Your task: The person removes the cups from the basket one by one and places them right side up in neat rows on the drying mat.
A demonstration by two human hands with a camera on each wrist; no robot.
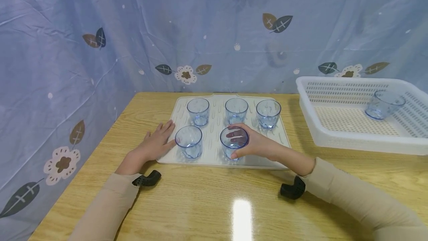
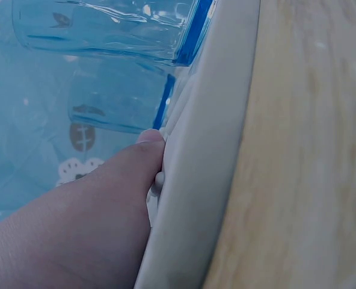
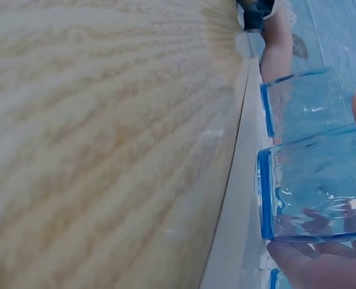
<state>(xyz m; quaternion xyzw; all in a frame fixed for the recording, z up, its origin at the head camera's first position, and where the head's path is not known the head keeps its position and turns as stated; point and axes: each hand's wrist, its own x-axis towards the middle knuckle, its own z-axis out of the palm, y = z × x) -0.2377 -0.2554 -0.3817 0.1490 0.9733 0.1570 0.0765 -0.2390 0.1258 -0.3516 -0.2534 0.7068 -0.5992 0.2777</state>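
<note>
Several clear blue glasses stand upright on a white ribbed tray (image 1: 210,148). My right hand (image 1: 255,142) grips the front middle glass (image 1: 230,151), thumb on the near side and fingers behind it. In the right wrist view that glass (image 3: 322,186) has its base at the tray surface. My left hand (image 1: 155,142) rests at the tray's left edge with fingers spread, its thumb close to the front left glass (image 1: 190,148). The left wrist view shows the thumb (image 2: 130,168) touching the tray. Behind stand a back left glass (image 1: 198,112), a back middle glass (image 1: 236,111) and a back right glass (image 1: 268,114).
At the right, a white plastic basket (image 1: 361,140) with slotted walls holds one more blue glass (image 1: 384,105), tilted. The wooden table (image 1: 187,200) carries both tray and basket. A blue patterned cloth (image 1: 214,29) hangs behind and along the left side.
</note>
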